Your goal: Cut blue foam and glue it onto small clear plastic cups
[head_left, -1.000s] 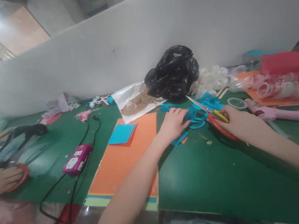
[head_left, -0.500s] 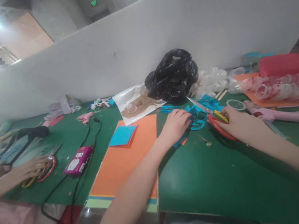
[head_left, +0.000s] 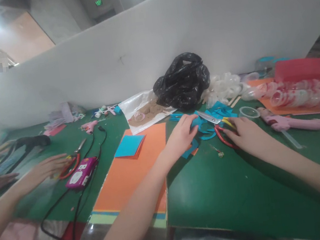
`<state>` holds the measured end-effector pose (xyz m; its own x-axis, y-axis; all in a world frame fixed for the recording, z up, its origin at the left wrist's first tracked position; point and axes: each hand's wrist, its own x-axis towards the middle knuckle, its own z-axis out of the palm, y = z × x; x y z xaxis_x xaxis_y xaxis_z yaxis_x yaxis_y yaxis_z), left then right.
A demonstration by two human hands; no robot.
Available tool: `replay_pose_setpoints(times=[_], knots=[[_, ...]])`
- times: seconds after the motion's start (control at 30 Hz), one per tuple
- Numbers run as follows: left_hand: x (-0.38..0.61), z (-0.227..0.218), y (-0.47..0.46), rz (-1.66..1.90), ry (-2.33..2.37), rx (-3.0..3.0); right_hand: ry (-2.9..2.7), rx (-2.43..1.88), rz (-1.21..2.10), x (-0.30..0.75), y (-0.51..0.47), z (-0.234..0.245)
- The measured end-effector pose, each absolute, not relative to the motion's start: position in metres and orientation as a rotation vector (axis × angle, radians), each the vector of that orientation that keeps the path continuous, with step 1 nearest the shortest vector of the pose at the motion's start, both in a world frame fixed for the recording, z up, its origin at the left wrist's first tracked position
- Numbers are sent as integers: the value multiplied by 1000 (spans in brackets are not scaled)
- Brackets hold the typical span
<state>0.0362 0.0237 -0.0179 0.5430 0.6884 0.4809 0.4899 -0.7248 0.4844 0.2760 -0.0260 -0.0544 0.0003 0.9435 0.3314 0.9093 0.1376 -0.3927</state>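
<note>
My right hand (head_left: 244, 131) is closed on the handles of the scissors (head_left: 209, 117), one red and one yellow; the blades point left over the blue scraps. My left hand (head_left: 181, 133) curls its fingers onto the blue paper scraps (head_left: 198, 124), near the blade tips. More cut blue paper (head_left: 222, 110) lies behind the scissors. Left of my left arm, a folded blue paper square (head_left: 129, 145) rests on a stack of orange paper sheets (head_left: 112, 185). Just what my left fingertips pinch is partly hidden.
A black plastic bag (head_left: 183, 81) stands at the back beside a white sheet with brown clay (head_left: 151, 111). To the right lie a pink glue gun (head_left: 292, 122), clear plastic cups (head_left: 307, 94) and a red box (head_left: 303, 68). On the left, another person's hand (head_left: 44, 168) is by red-handled scissors (head_left: 73, 165).
My right hand and the scissors have moved a little left, and the blades lie flatter. My left hand has shifted slightly. The other person's hand and scissors have moved right and up.
</note>
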Motion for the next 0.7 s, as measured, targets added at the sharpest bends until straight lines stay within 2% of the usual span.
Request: replay_pose_setpoints(times=[0.17, 0.4, 0.7], knots=[[39, -18, 23, 980, 937, 2440, -1848, -1718, -186, 283, -20, -52], [44, -20, 22, 1022, 962, 2162, -1992, -1456, -52, 258, -36, -30], [59, -10, 1, 1057, 922, 1723, -2163, -1326, -35, 244, -46, -32]])
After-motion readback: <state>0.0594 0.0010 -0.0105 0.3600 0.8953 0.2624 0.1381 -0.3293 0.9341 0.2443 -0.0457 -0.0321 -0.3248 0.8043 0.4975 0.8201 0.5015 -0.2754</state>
